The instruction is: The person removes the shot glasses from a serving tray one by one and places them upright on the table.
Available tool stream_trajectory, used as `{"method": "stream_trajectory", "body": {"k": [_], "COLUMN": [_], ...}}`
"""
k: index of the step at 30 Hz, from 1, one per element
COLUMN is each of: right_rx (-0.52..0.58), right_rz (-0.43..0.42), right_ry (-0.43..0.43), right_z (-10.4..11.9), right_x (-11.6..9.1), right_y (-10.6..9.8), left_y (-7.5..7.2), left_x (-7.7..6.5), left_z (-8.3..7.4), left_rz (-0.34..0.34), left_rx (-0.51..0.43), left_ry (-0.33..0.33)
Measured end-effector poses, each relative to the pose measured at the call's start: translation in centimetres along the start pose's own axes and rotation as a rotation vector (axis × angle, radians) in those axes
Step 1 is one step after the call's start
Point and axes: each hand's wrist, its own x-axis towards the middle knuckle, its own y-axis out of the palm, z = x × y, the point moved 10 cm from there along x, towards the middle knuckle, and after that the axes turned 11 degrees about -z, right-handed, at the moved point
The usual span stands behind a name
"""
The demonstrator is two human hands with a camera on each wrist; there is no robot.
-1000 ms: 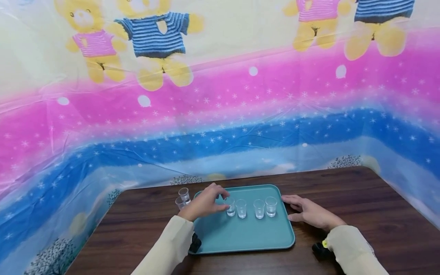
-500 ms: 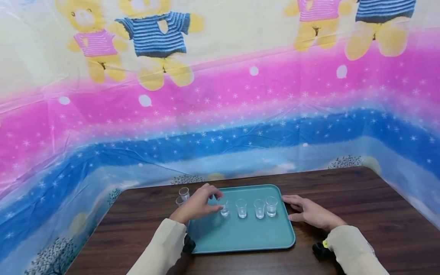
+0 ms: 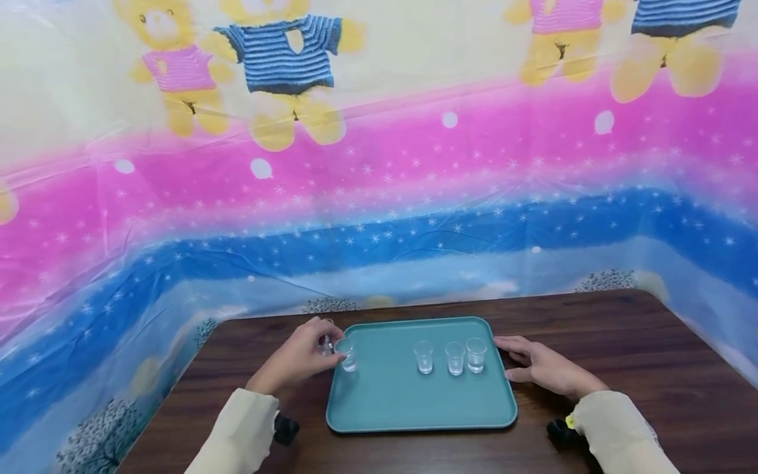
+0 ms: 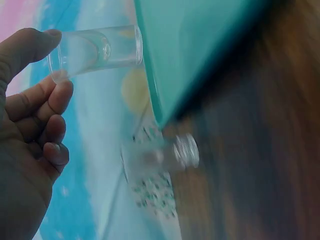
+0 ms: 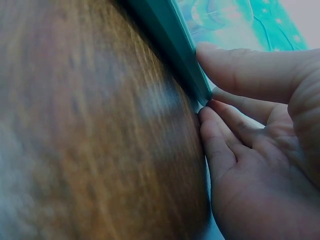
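My left hand [image 3: 299, 355] pinches a small clear cup [image 3: 348, 359] by its rim between thumb and fingertips, above the left edge of the green tray [image 3: 385, 405]. In the left wrist view this cup [image 4: 97, 48] has a little clear liquid in it. Another clear cup [image 4: 159, 156] stands on the table just beyond the tray, mostly hidden behind the hand in the head view. My right hand [image 3: 545, 364] touches the tray's right edge; its thumb [image 5: 240, 70] lies at the rim and its fingers are extended against the side.
Three more clear cups stand on the tray's right half: a left one [image 3: 423, 359], a middle one [image 3: 454, 361] and a right one [image 3: 476, 356]. The dark wooden table [image 3: 639, 368] meets a printed cloth backdrop [image 3: 379, 217] at the back.
My left hand has carried the cup leftward, away from the other cups, to the tray's left edge. The right hand stays at the tray's side. The head view has shifted slightly.
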Motion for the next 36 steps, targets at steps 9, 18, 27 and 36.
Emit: {"method": "stream_trajectory", "body": {"k": [9, 18, 27, 36], "right_rx": [-0.021, -0.017, -0.016, -0.012], "right_rz": [0.028, 0.032, 0.016, 0.015], "right_ry": [-0.074, -0.071, -0.034, -0.026], "right_z": [0.6, 1.0, 0.5, 0.2], "right_x": [-0.1, -0.2, 0.0, 0.0], "right_y": [0.1, 0.1, 0.1, 0.1], "left_y": [-2.7, -2.5, -2.0, -3.2], "left_x": [-2.5, -3.5, -3.3, -3.0], "left_z": [3.8, 6.0, 6.3, 5.8], "left_rz": [-0.078, -0.056, -0.059, -0.136], "left_rx": [0.064, 0.115, 0.097, 0.140], "left_ry": [-0.163, -0.242, -0.262, -0.256]}}
